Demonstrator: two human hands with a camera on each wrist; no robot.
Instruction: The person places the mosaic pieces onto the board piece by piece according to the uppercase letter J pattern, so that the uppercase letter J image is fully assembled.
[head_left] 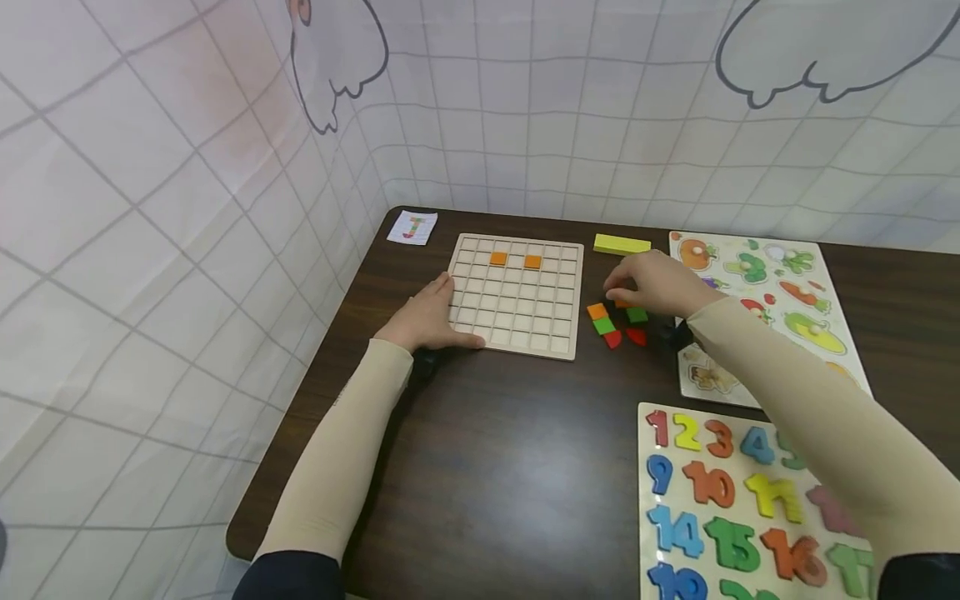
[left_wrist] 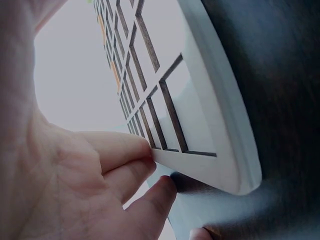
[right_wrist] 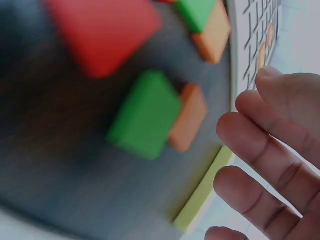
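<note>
A pale square grid board (head_left: 517,308) lies on the dark table, with two orange squares (head_left: 498,259) in its upper rows. At its left side rests my left hand (head_left: 427,317), fingers against the side edge and thumb by the near corner; the left wrist view shows the fingertips (left_wrist: 142,147) right at the rim. My right hand (head_left: 660,283) hovers over small loose blocks right of the board, its fingers relaxed and holding nothing. Below it are a green block (right_wrist: 147,115), an orange block (right_wrist: 189,117) and a red piece (right_wrist: 107,35). More orange, green (head_left: 603,326) and red pieces lie closer to the board.
A yellow bar (head_left: 622,244) lies behind the blocks. On the right are a vegetable puzzle board (head_left: 813,333) and, nearer, a number puzzle board (head_left: 675,454), both partly under my right arm. A small picture card (head_left: 412,227) sits at the far left corner, by the curtain.
</note>
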